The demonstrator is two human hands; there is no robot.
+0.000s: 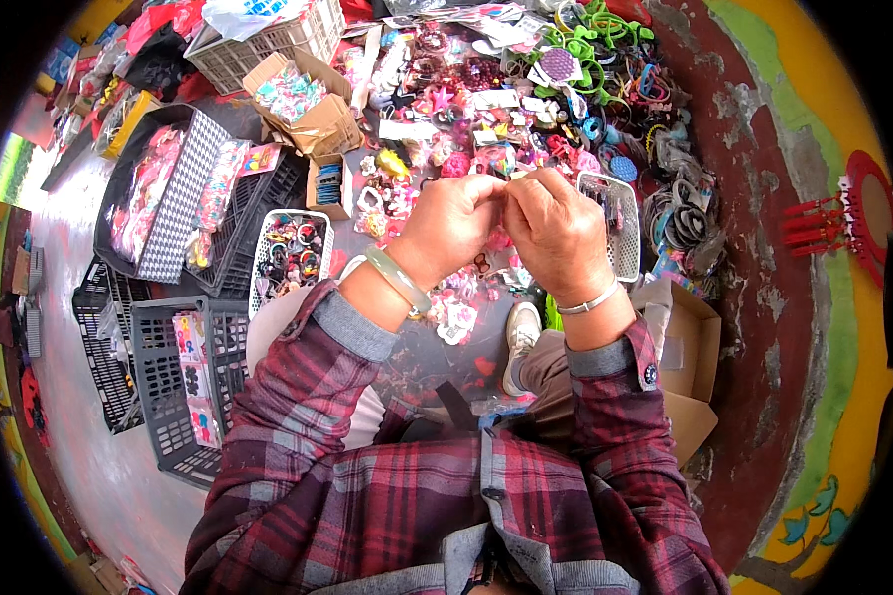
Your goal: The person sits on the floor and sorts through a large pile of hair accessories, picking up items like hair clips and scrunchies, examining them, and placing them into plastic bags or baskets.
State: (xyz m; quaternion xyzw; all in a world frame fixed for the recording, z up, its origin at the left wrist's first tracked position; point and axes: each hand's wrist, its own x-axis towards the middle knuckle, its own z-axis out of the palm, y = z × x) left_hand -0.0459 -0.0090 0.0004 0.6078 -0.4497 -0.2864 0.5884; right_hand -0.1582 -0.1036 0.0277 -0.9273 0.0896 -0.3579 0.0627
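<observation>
Both my hands meet in front of me, over a spread of small hair accessories (456,307) on the floor. My left hand (458,220), with a pale bangle (397,281) at the wrist, has thumb and fingers pinched together. Touching it at the fingertips, my right hand (556,233) is closed in the same way, a silver bangle (590,299) on its wrist. Whatever lies between the fingertips is too small or hidden to make out. Just right of my right hand stands a white basket (622,213); left of my left hand is another white basket (294,260) full of small coloured pieces.
Dark plastic crates (174,377) stand at the left, by a black case (119,248) of packaged goods. An open cardboard box (342,129) holds wrapped pieces farther off. Green hair bands (605,40) pile up at the far right. Another cardboard box (700,342) sits beside my right forearm.
</observation>
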